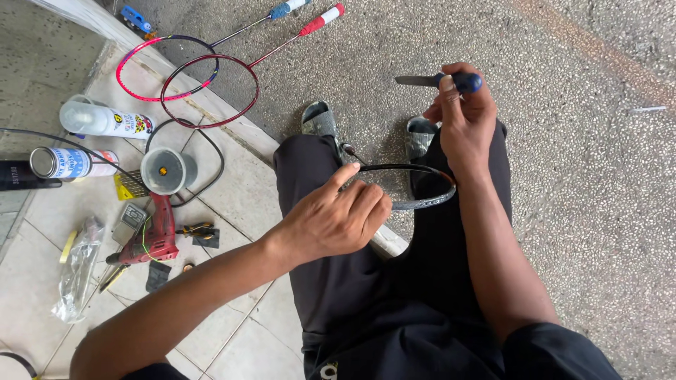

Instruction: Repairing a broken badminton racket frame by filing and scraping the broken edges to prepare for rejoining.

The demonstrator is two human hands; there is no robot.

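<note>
left hand (336,219) curls around the near rim of a black racket frame (415,169) resting across the person's lap, index finger stretched along it. right hand (465,123) closes on a blue-handled tool (440,81) above the frame's far edge, blade pointing left. two unstrung rackets (204,77), spray cans (98,119) and a red drill (151,239) lie on the tiled step at left.

black unstrung racket frame (415,184): lower part hid behind left hand (336,218) | blue-handled knife (440,81): grip mostly covered by right hand (466,127) | black cable loop (15,360): cut by bottom-left edge | clear plastic bag (76,274): contents unreadable
</note>
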